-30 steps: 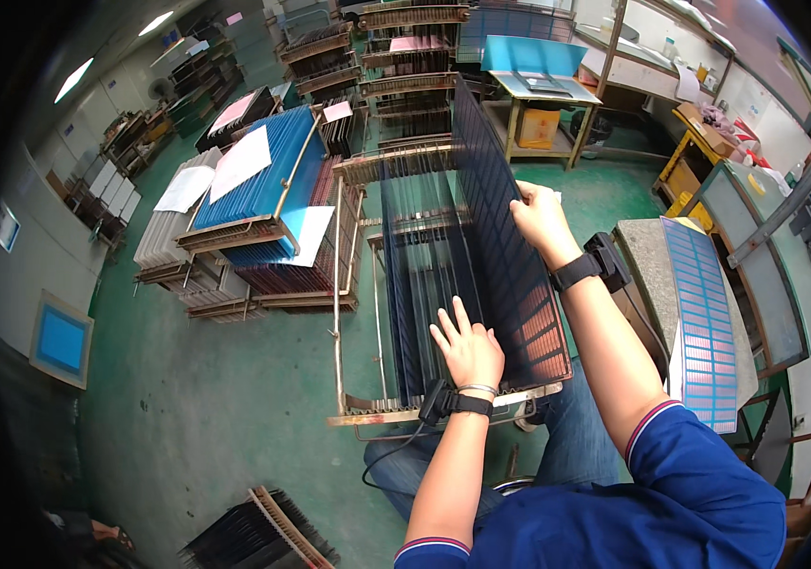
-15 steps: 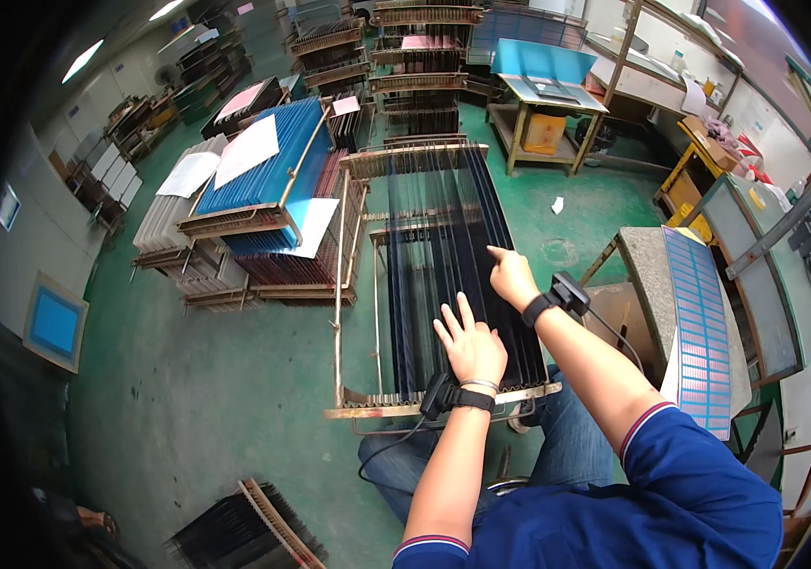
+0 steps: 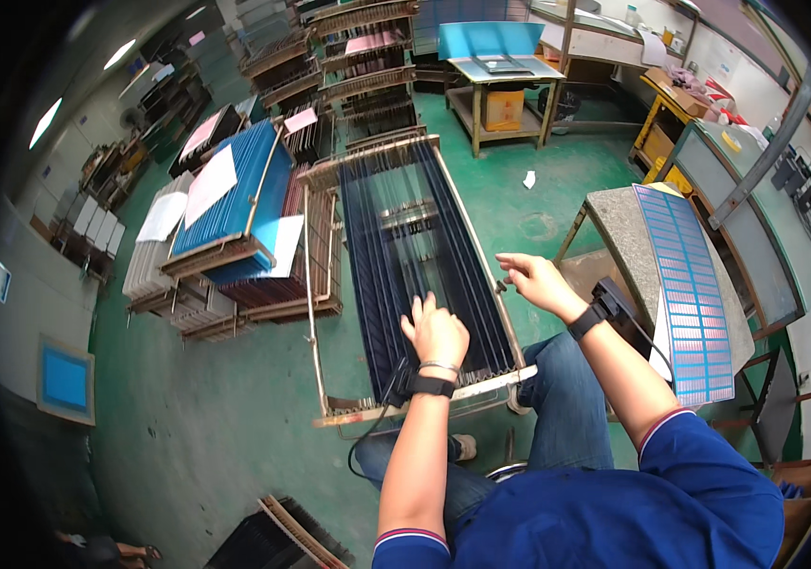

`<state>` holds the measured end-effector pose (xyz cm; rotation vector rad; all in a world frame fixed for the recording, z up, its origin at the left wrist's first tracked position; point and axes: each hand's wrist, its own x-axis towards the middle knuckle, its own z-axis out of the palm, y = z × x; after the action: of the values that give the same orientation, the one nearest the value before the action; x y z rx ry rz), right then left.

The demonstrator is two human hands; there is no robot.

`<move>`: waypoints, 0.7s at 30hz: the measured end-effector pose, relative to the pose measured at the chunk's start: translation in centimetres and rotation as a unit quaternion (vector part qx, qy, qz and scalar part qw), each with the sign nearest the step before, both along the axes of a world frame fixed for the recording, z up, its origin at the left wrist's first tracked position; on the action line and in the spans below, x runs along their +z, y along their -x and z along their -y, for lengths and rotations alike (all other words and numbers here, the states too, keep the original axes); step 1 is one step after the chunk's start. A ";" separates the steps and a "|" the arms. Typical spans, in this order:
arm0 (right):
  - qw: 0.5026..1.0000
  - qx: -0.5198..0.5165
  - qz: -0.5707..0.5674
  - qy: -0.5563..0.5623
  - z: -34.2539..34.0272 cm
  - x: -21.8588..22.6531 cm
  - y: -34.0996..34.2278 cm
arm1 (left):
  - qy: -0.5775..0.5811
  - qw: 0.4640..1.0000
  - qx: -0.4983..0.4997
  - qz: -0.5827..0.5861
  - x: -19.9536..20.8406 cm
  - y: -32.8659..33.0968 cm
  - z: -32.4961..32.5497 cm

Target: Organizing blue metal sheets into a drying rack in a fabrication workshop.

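Observation:
In front of me stands a metal rack (image 3: 314,284) with slotted end bars, holding several thin dark panels (image 3: 375,284) on edge. My left hand (image 3: 437,336) is over the near part of these panels, fingers apart and slightly bent. Its fingertips seem to touch the panel edges, though the contact is hard to make out. My right hand (image 3: 538,284) is just outside the rack's right rail, with its fingers stretched to the left and nothing visible in them. Both wrists wear black straps with small devices and cables.
To the right, a patterned blue-and-pink panel (image 3: 682,294) lies on a stone-topped table (image 3: 619,213). Racks of blue panels (image 3: 252,180) and pale panels (image 3: 146,256) stand left. Another dark-panel rack (image 3: 277,536) is on the floor at lower left. A workbench (image 3: 505,71) stands behind.
The view has shifted and turned. My right hand has moved off the panels to outside the right rail. My left hand stays over the panels, its fingers more bent.

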<state>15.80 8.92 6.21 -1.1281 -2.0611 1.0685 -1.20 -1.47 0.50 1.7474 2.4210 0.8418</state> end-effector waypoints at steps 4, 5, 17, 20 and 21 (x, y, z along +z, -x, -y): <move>0.999 -0.005 -0.028 0.030 -0.4 -0.9 -2.1 | -0.013 0.999 -0.029 0.005 1.0 -0.4 0.1; 0.999 -0.010 -0.030 0.034 -0.4 -1.1 -2.3 | -0.029 0.999 -0.039 0.017 1.4 -0.5 0.1; 0.969 0.025 0.242 -0.051 -2.5 -2.0 13.5 | -0.001 0.996 0.026 -0.085 2.5 -1.3 0.5; 0.954 0.021 0.298 -0.018 -3.1 -3.9 14.7 | -0.004 0.995 0.018 -0.101 1.4 -0.9 1.1; 0.951 0.015 0.310 -0.009 -2.7 -4.7 14.8 | -0.004 0.998 0.010 -0.069 0.6 -0.8 1.8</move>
<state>0.97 11.60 1.52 -1.5750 -2.5555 0.7587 -0.36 -3.27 1.15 1.8464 2.5259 0.7576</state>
